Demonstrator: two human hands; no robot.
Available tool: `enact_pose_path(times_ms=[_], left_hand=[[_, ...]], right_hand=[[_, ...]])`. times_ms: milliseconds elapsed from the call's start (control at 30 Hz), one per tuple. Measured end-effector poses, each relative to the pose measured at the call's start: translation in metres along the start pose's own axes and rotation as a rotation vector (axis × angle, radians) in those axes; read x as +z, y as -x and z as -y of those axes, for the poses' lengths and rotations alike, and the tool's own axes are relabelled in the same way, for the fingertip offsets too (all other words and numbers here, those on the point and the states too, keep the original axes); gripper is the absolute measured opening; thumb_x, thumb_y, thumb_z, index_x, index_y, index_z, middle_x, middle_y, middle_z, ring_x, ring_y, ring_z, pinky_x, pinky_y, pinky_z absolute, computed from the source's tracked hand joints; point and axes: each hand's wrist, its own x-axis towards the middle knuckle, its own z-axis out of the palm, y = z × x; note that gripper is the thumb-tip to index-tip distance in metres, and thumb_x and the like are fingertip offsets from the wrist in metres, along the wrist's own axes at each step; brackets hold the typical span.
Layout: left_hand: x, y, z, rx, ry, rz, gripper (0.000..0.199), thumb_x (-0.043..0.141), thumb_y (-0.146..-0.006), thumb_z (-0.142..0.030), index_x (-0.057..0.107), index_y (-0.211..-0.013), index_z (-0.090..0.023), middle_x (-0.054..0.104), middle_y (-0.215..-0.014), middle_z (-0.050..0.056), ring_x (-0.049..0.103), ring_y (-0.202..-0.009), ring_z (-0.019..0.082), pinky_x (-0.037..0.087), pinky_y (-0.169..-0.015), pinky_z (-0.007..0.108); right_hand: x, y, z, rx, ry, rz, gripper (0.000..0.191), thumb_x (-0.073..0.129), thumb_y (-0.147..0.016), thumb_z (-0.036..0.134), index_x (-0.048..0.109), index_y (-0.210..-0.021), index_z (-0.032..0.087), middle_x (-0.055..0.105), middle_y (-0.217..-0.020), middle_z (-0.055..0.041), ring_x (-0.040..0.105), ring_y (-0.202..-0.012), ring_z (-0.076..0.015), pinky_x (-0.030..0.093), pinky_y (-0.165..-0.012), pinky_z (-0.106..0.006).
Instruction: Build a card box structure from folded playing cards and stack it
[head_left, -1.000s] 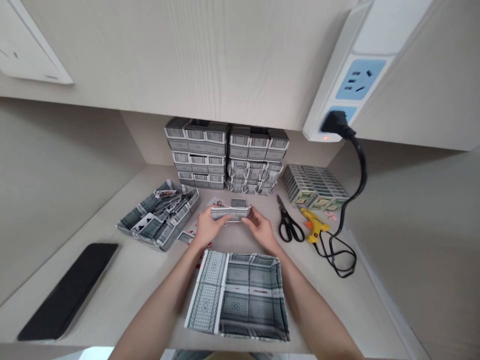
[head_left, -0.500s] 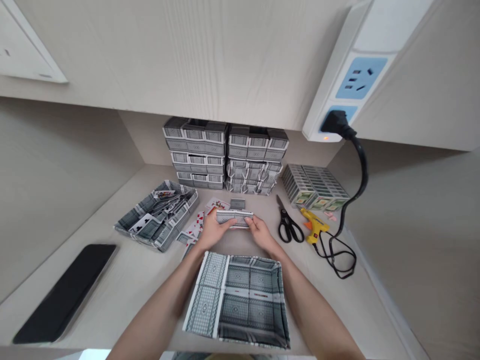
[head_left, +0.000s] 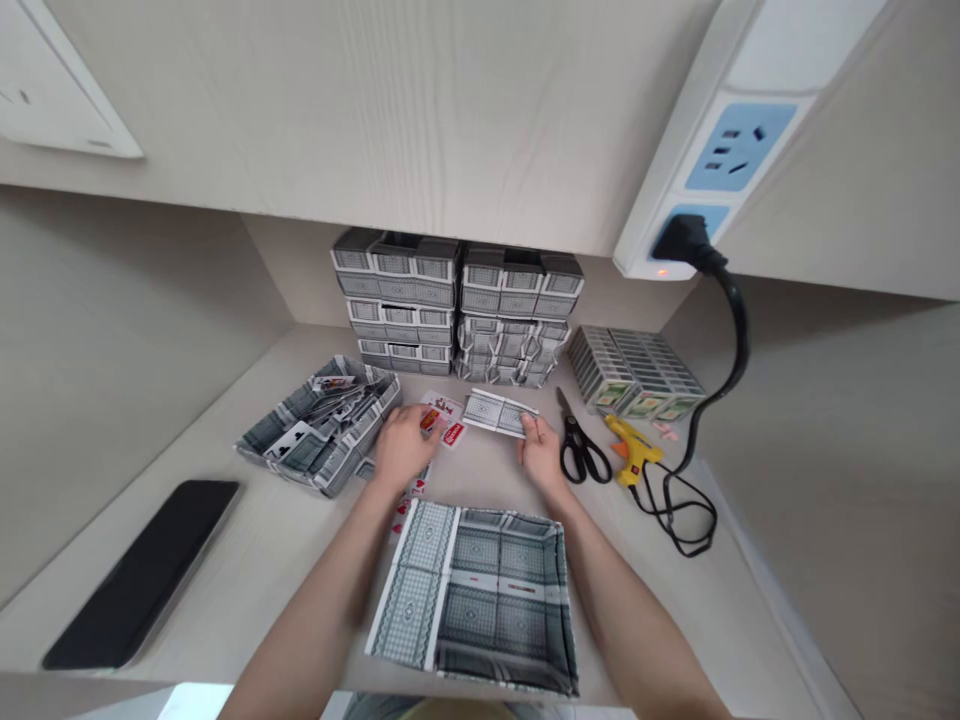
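My right hand (head_left: 541, 450) pinches the right end of a short strip of joined playing cards (head_left: 495, 412), its grey patterned backs up and edged in white. Beside the card tray, my left hand (head_left: 403, 442) has its fingers closed on a card with red panels (head_left: 453, 433), partly hidden by the fingers. Loose face-up playing cards (head_left: 401, 515) lie under and near the left wrist. Between my forearms sits an open box made of playing cards (head_left: 411, 590), with a wide flap on its left side.
A card-built tray (head_left: 352, 455) of loose cards stands left, a black phone-like slab (head_left: 142, 575) nearer. Stacked card boxes (head_left: 405, 290) line the back. Right are black scissors (head_left: 581, 450), a yellow glue gun (head_left: 634, 450) with cord, card packs (head_left: 637, 370) and a power strip (head_left: 720, 180).
My hands have moved apart. The left let go of the card strip and went left to the red-panelled card; the right keeps the strip, now tilted and shifted right.
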Motion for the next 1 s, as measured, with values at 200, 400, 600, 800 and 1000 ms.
enact_pose_path(times_ms=[200,400,600,800,1000], left_hand=[[0.005,0.004,-0.005,-0.088,-0.234,0.085,0.075,0.054,-0.059,-0.067,0.05,-0.114,-0.017,0.048,-0.11,0.015,0.04,-0.101,0.034,0.031,-0.083,0.043],[0.008,0.004,-0.002,-0.141,-0.227,0.136,0.084,0.056,-0.054,-0.069,0.045,-0.119,-0.018,0.045,-0.106,0.015,0.04,-0.1,0.036,0.03,-0.082,0.044],[0.011,0.002,0.006,-0.069,-0.123,0.099,0.073,0.063,-0.055,-0.06,0.051,-0.114,-0.018,0.041,-0.106,0.012,0.043,-0.101,0.03,0.032,-0.087,0.04],[0.007,-0.004,0.015,-0.006,-0.032,0.171,0.06,0.069,-0.054,-0.047,0.056,-0.105,-0.018,0.052,-0.105,0.01,0.046,-0.102,0.028,0.032,-0.091,0.038],[0.002,0.001,0.014,-0.07,-0.075,0.213,0.052,0.07,-0.055,-0.042,0.06,-0.104,-0.025,0.048,-0.115,0.009,0.04,-0.106,0.03,0.032,-0.087,0.04]], right_hand=[[-0.001,-0.005,-0.007,0.032,-0.04,0.037,0.039,0.044,-0.075,0.06,0.041,-0.062,0.024,0.034,-0.03,0.008,0.029,-0.025,-0.011,0.017,-0.029,-0.025],[-0.002,-0.007,-0.009,0.015,-0.068,0.049,0.039,0.043,-0.076,0.061,0.04,-0.062,0.024,0.032,-0.029,0.0088,0.026,-0.024,-0.0102,0.015,-0.03,-0.025],[-0.002,-0.005,-0.003,0.039,-0.112,0.081,0.039,0.043,-0.076,0.061,0.042,-0.067,0.023,0.034,-0.029,0.01,0.025,-0.022,-0.0088,0.015,-0.027,-0.023],[-0.004,-0.007,-0.001,0.102,-0.189,0.129,0.041,0.044,-0.074,0.061,0.042,-0.072,0.02,0.051,-0.036,0.0064,0.034,-0.023,-0.0072,0.02,-0.027,-0.019],[-0.006,-0.008,0.001,0.106,-0.284,0.171,0.04,0.054,-0.069,0.057,0.047,-0.079,0.019,0.056,-0.042,0.0052,0.04,-0.026,-0.0075,0.026,-0.03,-0.019]])
